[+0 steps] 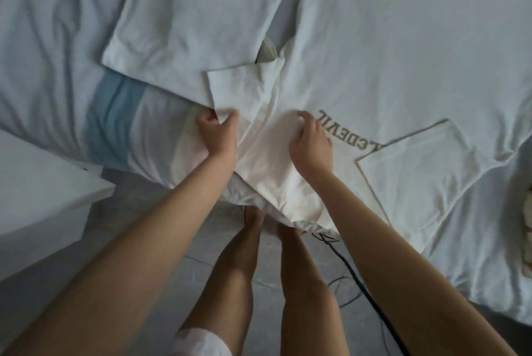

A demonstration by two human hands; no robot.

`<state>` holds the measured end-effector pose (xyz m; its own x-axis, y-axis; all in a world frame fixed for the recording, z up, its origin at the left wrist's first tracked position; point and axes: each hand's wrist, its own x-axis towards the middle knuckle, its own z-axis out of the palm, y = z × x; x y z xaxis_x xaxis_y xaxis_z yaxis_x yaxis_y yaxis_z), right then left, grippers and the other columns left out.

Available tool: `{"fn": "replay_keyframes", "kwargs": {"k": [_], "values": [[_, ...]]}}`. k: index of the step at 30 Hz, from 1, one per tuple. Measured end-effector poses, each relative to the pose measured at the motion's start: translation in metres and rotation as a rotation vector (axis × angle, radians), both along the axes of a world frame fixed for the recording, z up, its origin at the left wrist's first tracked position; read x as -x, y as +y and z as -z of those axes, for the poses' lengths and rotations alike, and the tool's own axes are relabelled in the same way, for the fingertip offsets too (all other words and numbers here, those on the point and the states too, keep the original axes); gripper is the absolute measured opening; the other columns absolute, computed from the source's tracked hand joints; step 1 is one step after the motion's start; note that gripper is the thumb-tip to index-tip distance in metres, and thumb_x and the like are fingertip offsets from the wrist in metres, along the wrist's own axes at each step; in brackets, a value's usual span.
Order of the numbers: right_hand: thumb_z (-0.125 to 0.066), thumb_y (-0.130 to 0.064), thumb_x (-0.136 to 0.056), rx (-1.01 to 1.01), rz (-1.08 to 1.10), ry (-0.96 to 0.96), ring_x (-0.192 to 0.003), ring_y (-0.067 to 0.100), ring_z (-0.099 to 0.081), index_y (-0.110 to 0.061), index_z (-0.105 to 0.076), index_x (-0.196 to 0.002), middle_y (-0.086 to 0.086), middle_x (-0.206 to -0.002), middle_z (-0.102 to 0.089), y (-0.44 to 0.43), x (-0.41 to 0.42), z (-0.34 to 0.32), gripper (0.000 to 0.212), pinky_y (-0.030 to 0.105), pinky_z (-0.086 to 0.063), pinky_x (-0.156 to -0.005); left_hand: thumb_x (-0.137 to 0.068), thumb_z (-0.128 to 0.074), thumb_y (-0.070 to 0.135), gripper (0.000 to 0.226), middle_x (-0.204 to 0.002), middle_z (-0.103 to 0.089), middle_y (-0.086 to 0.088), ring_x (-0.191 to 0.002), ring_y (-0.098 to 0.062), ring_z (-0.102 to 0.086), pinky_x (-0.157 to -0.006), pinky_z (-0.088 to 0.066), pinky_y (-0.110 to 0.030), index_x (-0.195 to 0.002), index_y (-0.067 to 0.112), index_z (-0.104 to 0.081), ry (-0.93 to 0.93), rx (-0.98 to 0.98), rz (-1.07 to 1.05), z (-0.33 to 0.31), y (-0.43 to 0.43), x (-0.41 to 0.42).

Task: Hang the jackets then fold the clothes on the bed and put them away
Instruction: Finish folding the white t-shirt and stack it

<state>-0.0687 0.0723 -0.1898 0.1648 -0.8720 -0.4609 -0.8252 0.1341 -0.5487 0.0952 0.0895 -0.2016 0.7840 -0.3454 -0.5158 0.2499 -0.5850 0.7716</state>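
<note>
While the left hand [217, 128] pinches the sleeve [239, 90] corner between thumb and fingers, probably to fold it inward, the right hand [311, 141] sets bent fingertips on the cloth beside it. Pinching or pressing: cannot tell; likely anchoring. The white T-shirt [388, 53] spreads beyond both hands across the bed [43, 38]. A second white garment [195, 10] lies just past the left fingers.
</note>
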Motion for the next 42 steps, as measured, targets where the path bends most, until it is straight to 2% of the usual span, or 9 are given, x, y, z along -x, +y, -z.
{"fn": "replay_keyframes", "kwargs": {"k": [3,6,11,15,18,22,28,35,42], "values": [[-0.048,-0.010,-0.078,-0.155,0.205,-0.008,-0.116,0.024,-0.050,-0.026,-0.038,-0.135,0.002,-0.128,-0.050,-0.003,-0.023,-0.003,0.060,0.038,-0.031,-0.102,-0.072,-0.072,0.007,0.034,-0.092,-0.066,-0.012,-0.076,-0.018,-0.060,-0.061,-0.046,-0.020,-0.101,-0.008,-0.062,0.001,-0.019,-0.075,-0.004,0.001,0.009],[-0.050,-0.015,-0.078,-0.236,0.279,-0.106,-0.088,0.016,-0.057,-0.032,-0.042,-0.127,-0.007,-0.095,-0.056,-0.011,-0.016,0.001,0.052,0.040,-0.039,-0.099,-0.076,-0.066,0.011,0.023,-0.086,-0.060,0.003,-0.081,-0.012,-0.056,-0.070,-0.044,-0.020,-0.097,0.002,-0.063,-0.118,0.023,0.095,-0.019,0.004,0.028],[-0.039,-0.017,-0.099,-0.504,0.462,-0.538,-0.070,0.008,-0.054,-0.007,-0.051,-0.132,-0.005,-0.081,-0.060,-0.030,0.009,-0.002,0.037,0.024,-0.046,-0.071,-0.073,-0.068,0.013,0.011,-0.098,-0.069,-0.011,-0.097,-0.018,-0.058,-0.088,-0.050,-0.043,-0.077,0.012,-0.058,-0.666,0.345,1.074,-0.037,0.015,0.046],[-0.023,-0.063,-0.095,-0.868,0.761,-0.896,-0.092,0.020,-0.069,-0.008,-0.058,-0.122,0.008,-0.105,-0.069,-0.046,0.045,-0.007,0.070,0.032,-0.057,-0.079,-0.070,-0.069,0.020,0.045,-0.160,-0.012,-0.005,-0.147,-0.017,-0.008,-0.115,-0.002,-0.051,-0.113,0.019,-0.054,-0.826,0.225,1.746,-0.022,0.033,0.049],[-0.030,-0.072,-0.087,-0.816,0.855,-0.830,-0.080,0.021,-0.070,-0.014,-0.066,-0.104,0.005,-0.090,-0.073,-0.042,0.054,-0.003,0.071,0.032,-0.058,-0.068,-0.065,-0.075,0.018,0.076,-0.160,0.001,-0.006,-0.147,-0.018,0.007,-0.113,0.002,-0.054,-0.133,0.019,-0.041,-0.726,0.039,1.711,-0.012,0.042,0.041],[-0.070,-0.019,-0.083,-0.578,0.857,-0.717,-0.086,0.027,-0.067,-0.002,-0.063,-0.114,0.012,-0.098,-0.069,-0.029,0.044,0.005,0.036,0.037,-0.057,-0.074,-0.071,-0.070,0.021,0.093,-0.158,0.018,0.002,-0.144,-0.012,0.017,-0.113,-0.003,-0.056,-0.148,0.019,-0.017,-0.669,-0.180,1.701,-0.012,0.046,0.020],[-0.054,-0.004,-0.084,-0.089,0.616,-0.239,-0.072,0.007,-0.052,-0.012,-0.059,-0.108,-0.004,-0.087,-0.059,-0.012,0.049,-0.003,0.027,0.017,-0.039,-0.058,-0.091,-0.044,0.027,0.090,-0.150,0.039,0.002,-0.137,-0.015,0.035,-0.105,0.022,-0.053,-0.147,0.020,0.025,-0.773,-0.439,1.946,-0.008,0.063,0.014],[-0.049,0.003,-0.089,0.113,0.596,-0.217,-0.083,0.009,-0.052,-0.011,-0.055,-0.121,0.000,-0.113,-0.055,0.029,0.072,0.003,0.036,0.010,-0.040,-0.068,-0.088,-0.047,0.015,0.089,-0.150,0.033,0.007,-0.132,-0.007,0.042,-0.109,0.023,-0.047,-0.147,0.020,0.020,-0.714,-0.420,1.905,-0.007,0.066,0.021],[-0.044,0.002,-0.089,0.085,0.691,-0.204,-0.086,0.014,-0.052,-0.009,-0.054,-0.121,0.001,-0.100,-0.053,0.027,0.075,0.015,0.035,0.021,-0.043,-0.079,-0.075,-0.054,0.011,0.091,-0.160,0.005,0.004,-0.146,-0.011,0.010,-0.113,0.009,-0.046,-0.153,0.017,-0.007,-0.854,-0.296,1.924,0.003,0.074,0.009]]}}
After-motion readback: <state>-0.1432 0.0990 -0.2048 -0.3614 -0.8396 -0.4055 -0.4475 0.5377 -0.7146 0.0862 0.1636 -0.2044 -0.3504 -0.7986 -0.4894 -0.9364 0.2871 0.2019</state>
